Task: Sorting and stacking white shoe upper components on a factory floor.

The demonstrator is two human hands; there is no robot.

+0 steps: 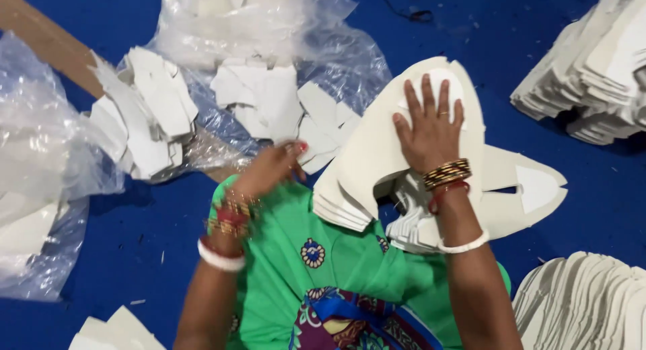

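Observation:
My right hand (pixel 429 126) lies flat, fingers spread, on top of a stack of white curved cut-out pieces (pixel 377 155) that rests on my lap in green cloth (pixel 303 256). A small white piece lies under its fingertips. More cut-outs (pixel 525 188) stick out to the right beneath the stack. My left hand (pixel 269 167) is blurred, fingers curled, just left of the stack near loose white pieces (pixel 269 101); whether it holds anything cannot be told. Both wrists wear bangles.
Clear plastic bags (pixel 47 141) with white pieces (pixel 148 114) lie at the left and top on a blue floor (pixel 592 188). Stacks of cut-outs sit at the upper right (pixel 599 67) and lower right (pixel 585 303). A brown cardboard strip (pixel 40 33) runs at the upper left.

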